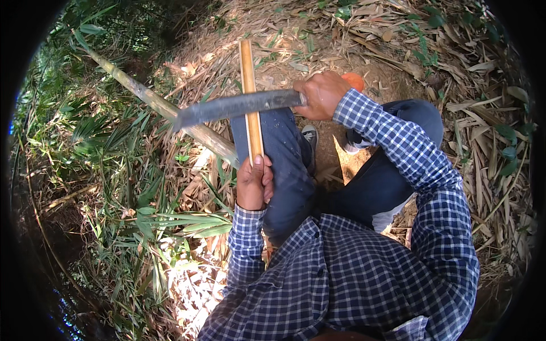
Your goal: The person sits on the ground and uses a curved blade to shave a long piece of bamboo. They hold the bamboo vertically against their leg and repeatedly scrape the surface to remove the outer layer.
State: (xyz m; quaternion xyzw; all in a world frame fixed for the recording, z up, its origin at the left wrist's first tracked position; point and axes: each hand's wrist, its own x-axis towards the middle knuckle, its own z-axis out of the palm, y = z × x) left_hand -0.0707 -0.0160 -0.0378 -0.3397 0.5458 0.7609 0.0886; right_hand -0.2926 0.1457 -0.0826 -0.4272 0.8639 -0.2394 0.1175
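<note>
Dull metal blade [227, 108], smooth wooden strip [248, 74], cloth shirt [364, 267]

TEXT: nothing legible is showing | knife [239, 107]: blurred blade is presenting no readable marking | bamboo strip [255, 136]: no readable lettering is showing | shoe [309, 137]: appearing too small for reading any label | checked shirt [364, 267]: no readable label is showing
</note>
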